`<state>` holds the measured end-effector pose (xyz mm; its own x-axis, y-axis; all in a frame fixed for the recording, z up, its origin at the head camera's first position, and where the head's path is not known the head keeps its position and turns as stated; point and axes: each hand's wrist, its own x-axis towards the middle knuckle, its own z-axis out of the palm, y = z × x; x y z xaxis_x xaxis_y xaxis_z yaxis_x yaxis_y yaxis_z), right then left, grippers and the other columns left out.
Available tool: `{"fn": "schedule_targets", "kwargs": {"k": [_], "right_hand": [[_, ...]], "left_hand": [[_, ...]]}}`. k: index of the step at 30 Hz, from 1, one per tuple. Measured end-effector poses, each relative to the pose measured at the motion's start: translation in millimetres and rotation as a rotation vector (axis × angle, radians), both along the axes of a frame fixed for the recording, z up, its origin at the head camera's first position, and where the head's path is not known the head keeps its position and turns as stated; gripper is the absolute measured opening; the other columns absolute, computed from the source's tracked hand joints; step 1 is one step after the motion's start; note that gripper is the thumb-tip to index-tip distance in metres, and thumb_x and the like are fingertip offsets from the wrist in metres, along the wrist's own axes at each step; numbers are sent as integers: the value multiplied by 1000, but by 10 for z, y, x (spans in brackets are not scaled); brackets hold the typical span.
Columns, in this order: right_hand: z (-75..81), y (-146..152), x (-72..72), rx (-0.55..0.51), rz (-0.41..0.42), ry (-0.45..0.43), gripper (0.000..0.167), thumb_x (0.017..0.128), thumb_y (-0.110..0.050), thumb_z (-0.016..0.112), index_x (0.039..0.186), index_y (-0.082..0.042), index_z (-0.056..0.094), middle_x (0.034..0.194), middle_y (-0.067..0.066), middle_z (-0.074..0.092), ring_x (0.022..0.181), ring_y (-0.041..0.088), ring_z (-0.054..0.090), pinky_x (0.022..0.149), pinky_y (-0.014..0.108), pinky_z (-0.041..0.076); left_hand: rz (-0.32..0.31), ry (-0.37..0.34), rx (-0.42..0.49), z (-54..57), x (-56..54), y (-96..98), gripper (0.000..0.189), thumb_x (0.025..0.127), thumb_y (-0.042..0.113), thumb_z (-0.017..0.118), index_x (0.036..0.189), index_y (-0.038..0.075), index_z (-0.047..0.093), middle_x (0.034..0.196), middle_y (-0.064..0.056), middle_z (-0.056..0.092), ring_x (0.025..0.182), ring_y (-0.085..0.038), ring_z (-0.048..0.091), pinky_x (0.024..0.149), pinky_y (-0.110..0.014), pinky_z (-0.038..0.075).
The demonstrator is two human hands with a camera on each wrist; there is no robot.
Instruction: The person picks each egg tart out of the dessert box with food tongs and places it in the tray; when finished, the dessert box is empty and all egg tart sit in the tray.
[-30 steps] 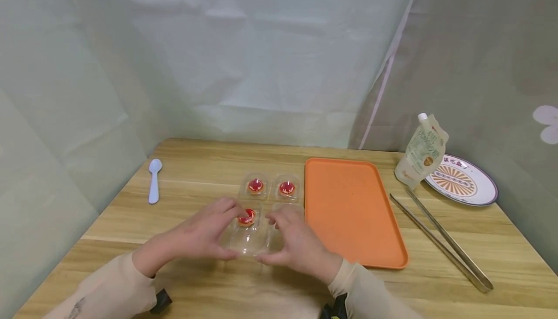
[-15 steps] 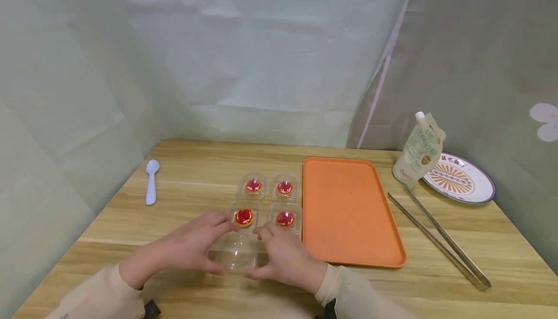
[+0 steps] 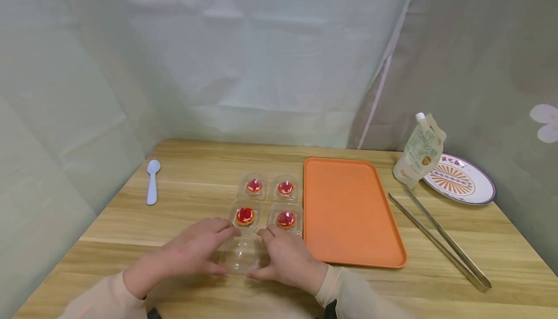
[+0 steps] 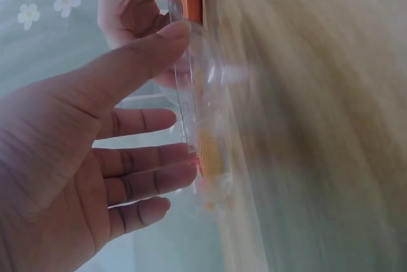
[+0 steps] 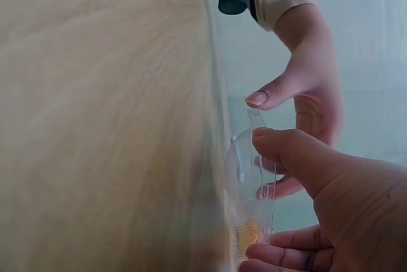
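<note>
A clear plastic clamshell box lies open on the table, with a red-topped tart (image 3: 245,216) in its far half. Its hinged lid (image 3: 241,256) is folded back flat toward me. My left hand (image 3: 196,248) is spread at the lid's left side. In the left wrist view its thumb reaches the lid rim (image 4: 202,75), and two fingertips are right beside the tart. My right hand (image 3: 289,261) is at the lid's right side, thumb at the near rim and fingers extended toward the far half, as the right wrist view shows.
Other closed clear boxes with tarts stand close by: one (image 3: 285,219) at the right, two behind. An orange tray (image 3: 353,212) is right of them. Farther right are metal tongs (image 3: 440,239), a spouted pouch (image 3: 419,151) and a plate (image 3: 455,181). A spoon (image 3: 152,183) lies far left.
Both hands have drawn back toward me, with the lid now lower and closer to the table's front. The right-hand tart, hidden behind my right hand before, now shows.
</note>
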<state>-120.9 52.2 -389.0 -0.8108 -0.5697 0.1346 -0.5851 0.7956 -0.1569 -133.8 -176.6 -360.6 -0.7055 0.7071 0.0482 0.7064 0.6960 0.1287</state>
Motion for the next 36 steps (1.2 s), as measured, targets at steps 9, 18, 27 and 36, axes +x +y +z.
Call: {"fn": "schedule_targets", "kwargs": {"k": [9, 18, 27, 36], "right_hand": [[13, -2, 3, 9, -10, 11, 77, 68, -67, 72, 121, -12, 59, 104, -1, 61, 88, 10, 61, 67, 25, 55], [63, 54, 20, 11, -3, 42, 81, 69, -68, 71, 125, -11, 57, 111, 1, 62, 96, 12, 62, 74, 26, 57], [178, 158, 34, -18, 0, 89, 80, 69, -63, 73, 127, -11, 57, 110, -1, 61, 94, 11, 62, 68, 25, 57], [343, 382, -62, -121, -9, 103, 74, 71, -52, 78, 127, -8, 58, 113, 5, 61, 96, 17, 63, 80, 33, 57]], "left_hand": [[4, 27, -25, 30, 35, 16, 66, 64, 46, 84, 117, 14, 61, 113, 0, 62, 107, -22, 59, 96, -46, 50], [3, 98, -9, 91, 63, 20, 66, 65, 48, 83, 118, 15, 61, 114, -1, 61, 105, -20, 60, 92, -44, 51], [-67, 142, 86, 167, -30, 78, 58, 70, 43, 82, 117, 16, 62, 114, 1, 62, 104, -20, 59, 90, -42, 50], [-82, 116, 191, 227, -246, 129, 62, 69, 38, 84, 121, 13, 62, 116, -4, 63, 108, -24, 58, 92, -44, 51]]}}
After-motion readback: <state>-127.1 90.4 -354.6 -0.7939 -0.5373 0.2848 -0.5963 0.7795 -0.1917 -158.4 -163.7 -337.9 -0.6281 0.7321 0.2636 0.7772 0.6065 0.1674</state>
